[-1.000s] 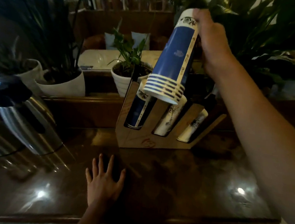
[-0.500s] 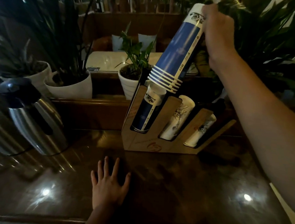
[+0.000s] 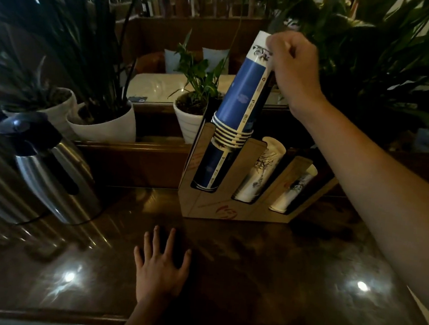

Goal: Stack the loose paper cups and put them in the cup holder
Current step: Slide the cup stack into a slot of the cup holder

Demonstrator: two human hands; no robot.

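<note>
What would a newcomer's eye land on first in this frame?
The tall blue cup stack, tilted and gripped near its top by the right hand, its lower end meeting the cups in the leftmost slot of the wooden cup holder. Next, the left hand lying flat on the dark glossy table.

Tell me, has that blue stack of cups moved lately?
Yes. The blue cup stack has come down onto the cups in the cup holder's leftmost slot.
</note>
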